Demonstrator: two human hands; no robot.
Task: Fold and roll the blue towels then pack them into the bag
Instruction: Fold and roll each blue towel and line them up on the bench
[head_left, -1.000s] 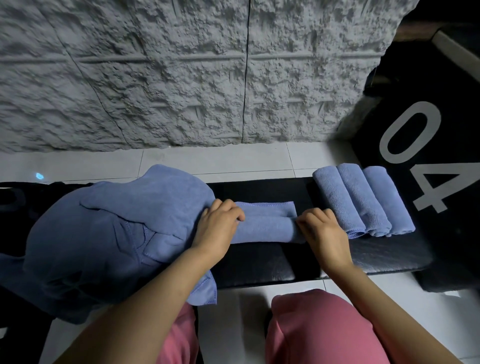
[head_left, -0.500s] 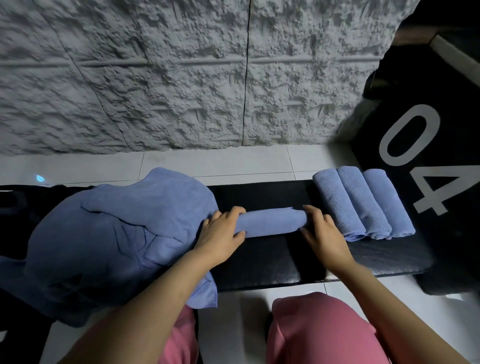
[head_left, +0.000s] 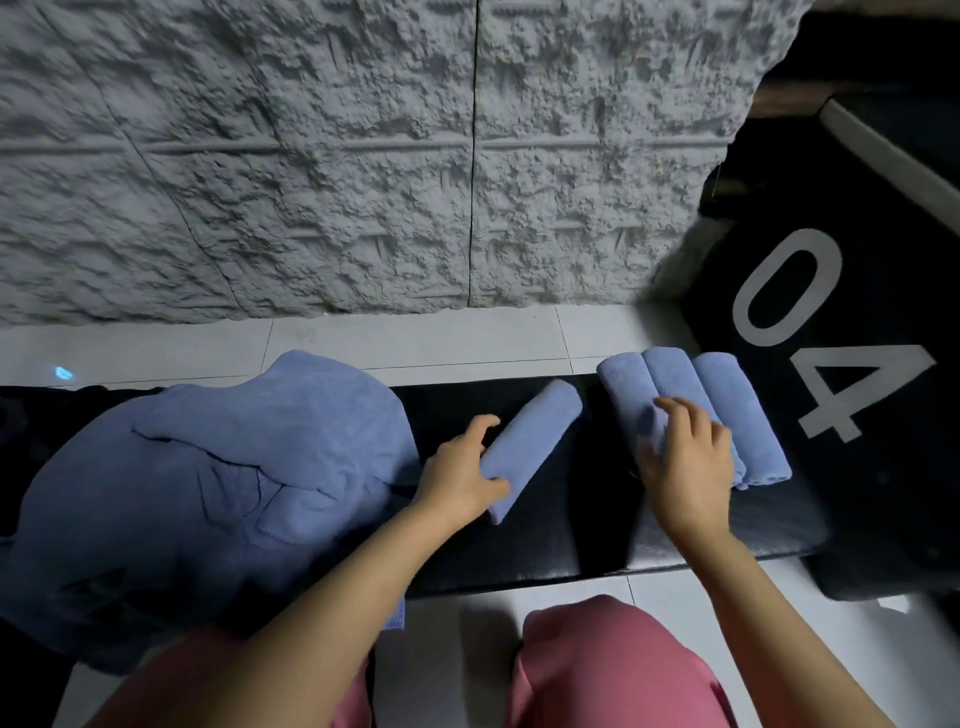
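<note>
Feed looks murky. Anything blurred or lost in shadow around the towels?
Head view: dim; right hand slightly motion-blurred over the three rolled towels; left hand and its roll sharp; black bench hides detail; wall lines bow from the wide lens.

Left hand (head_left: 462, 478), forearm stretched forward, fingers and thumb curled round rolled towel (head_left: 537, 439). Right hand (head_left: 685, 462), palm down, fingers loosely spread, resting atop row of rolls (head_left: 727, 395).

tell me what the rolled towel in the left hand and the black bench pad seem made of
Rolled towel: soft microfibre or terry cloth by the look, matte blue with a fuzzy nap. Bench pad: probably vinyl or faux leather over padding; smooth black with glossy highlights along the front edge.
</note>
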